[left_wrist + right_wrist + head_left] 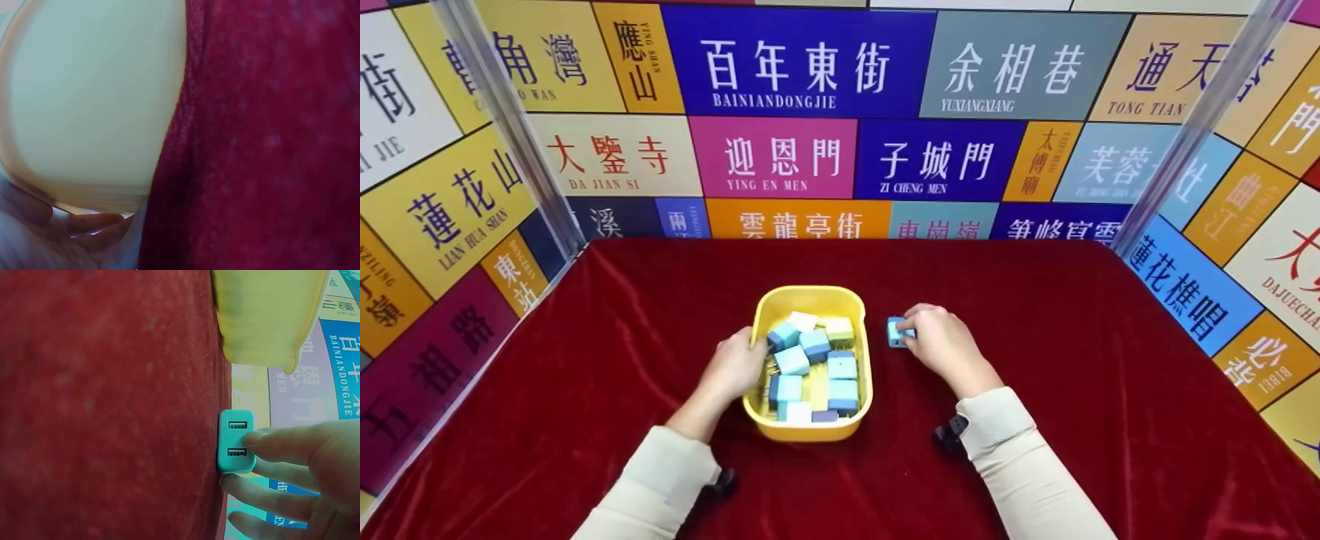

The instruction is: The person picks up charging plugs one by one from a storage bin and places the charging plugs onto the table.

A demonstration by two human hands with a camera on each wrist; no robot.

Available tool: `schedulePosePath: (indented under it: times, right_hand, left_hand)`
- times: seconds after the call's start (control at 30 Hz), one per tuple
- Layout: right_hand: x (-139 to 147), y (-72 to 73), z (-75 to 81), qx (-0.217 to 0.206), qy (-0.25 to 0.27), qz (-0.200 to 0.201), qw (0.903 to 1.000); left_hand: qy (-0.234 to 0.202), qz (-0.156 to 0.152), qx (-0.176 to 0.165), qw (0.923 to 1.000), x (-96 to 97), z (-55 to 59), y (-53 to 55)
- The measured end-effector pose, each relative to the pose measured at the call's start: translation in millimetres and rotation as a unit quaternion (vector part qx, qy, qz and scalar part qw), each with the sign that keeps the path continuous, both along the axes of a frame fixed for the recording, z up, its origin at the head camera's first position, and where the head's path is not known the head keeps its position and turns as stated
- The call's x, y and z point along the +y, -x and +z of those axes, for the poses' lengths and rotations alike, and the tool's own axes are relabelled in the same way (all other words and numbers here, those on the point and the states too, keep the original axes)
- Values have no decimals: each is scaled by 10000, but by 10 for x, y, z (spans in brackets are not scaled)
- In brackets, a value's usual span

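Observation:
A yellow plastic tub (808, 433) holds several blue-and-white USB chargers (814, 345), some with metal prongs showing. My left hand (737, 365) grips the tub's left rim; in the left wrist view its fingers lie against the tub's wall (95, 101). To the right of the tub, a USB charger (236, 464) with two ports stands on the cloth. My right hand (945, 341) pinches it, thumb on the port face and fingers behind, as the right wrist view shows. The prongs of this charger are hidden.
Dark red velvet cloth (607, 450) covers the table. Walls with coloured sign panels (799, 64) enclose the back and both sides, with clear corner posts (1200, 127) at the back left and right.

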State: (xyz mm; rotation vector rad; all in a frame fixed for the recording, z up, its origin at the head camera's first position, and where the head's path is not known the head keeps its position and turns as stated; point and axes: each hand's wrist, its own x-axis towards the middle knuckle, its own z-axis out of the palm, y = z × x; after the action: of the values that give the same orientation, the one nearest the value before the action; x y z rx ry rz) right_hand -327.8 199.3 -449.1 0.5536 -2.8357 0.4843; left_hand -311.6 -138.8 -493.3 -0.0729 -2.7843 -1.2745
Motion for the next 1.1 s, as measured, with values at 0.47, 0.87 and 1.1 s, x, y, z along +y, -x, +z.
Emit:
schedulePosePath:
  times: [0.47, 0.87, 1.1]
  right_hand:
    - [-261, -254, 407, 324, 200, 42, 9993]
    - [-669, -590, 610, 63, 227, 890, 9958]
    - [-866, -718, 535, -273, -57, 1447, 9891]
  left_hand:
    - [-22, 9, -42, 10000, 34, 155, -115]
    - [-56, 49, -195, 9998, 100, 343, -261]
    - [0, -30, 127, 9999, -48, -143, 112]
